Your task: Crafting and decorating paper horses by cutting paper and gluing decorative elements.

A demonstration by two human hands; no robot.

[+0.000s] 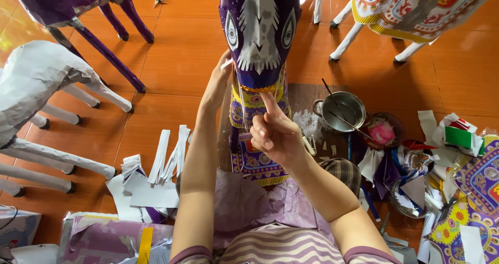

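A purple paper horse figure (258,30) with a grey-white printed face stands in front of me, its chest covered in patterned yellow and purple paper (253,104). My left hand (221,75) reaches up to the left side of the horse's head and pinches a small white strip against it. My right hand (274,131) is raised before the horse's chest, index finger pointing up toward the neck, the other fingers curled with nothing held.
A small metal pot (343,110) with sticks stands right of the horse, beside a bowl (383,131). Coloured patterned paper sheets (468,191) pile at the right. White paper strips (166,157) lie at the left. Unpainted white horse frames (41,82) stand left; a decorated white horse (410,9) is top right.
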